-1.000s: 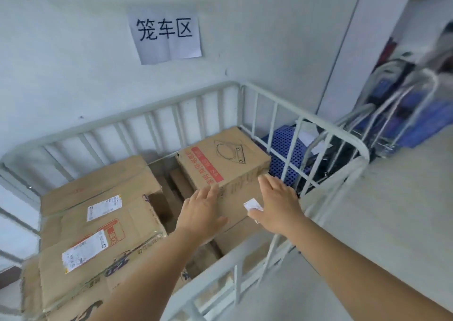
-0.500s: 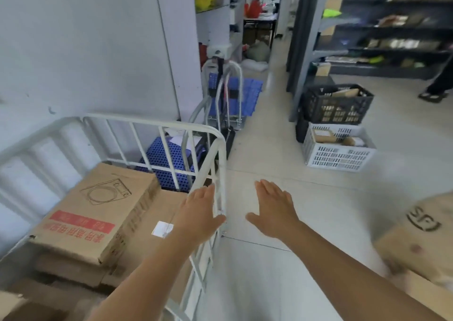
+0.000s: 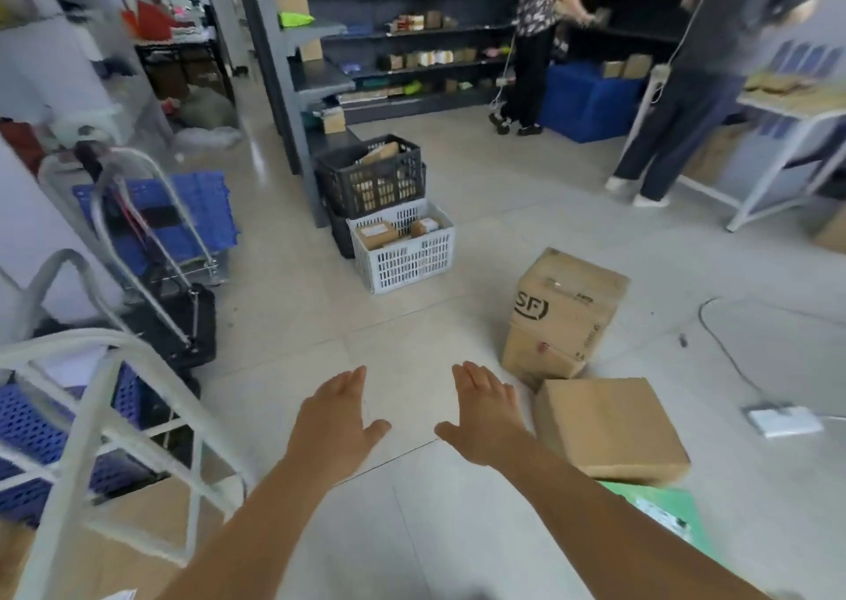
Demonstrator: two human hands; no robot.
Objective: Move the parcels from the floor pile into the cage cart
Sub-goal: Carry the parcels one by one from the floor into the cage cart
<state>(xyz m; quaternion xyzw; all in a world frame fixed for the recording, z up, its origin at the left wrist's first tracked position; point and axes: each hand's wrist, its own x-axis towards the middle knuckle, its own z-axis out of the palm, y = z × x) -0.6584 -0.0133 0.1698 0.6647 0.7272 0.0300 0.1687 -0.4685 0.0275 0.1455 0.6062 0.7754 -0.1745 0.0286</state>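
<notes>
Both hands, left hand (image 3: 334, 421) and right hand (image 3: 485, 416), left the cart empty

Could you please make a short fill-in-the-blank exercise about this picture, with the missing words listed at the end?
1. Both hands, left and right, are open and hold ____.
2. The tall box on the floor is printed with the letters ____.
3. The black crate stands behind a ____ crate.
4. The flat box lies beside the ____ hand.

Missing words: nothing; SF; white; right
</notes>
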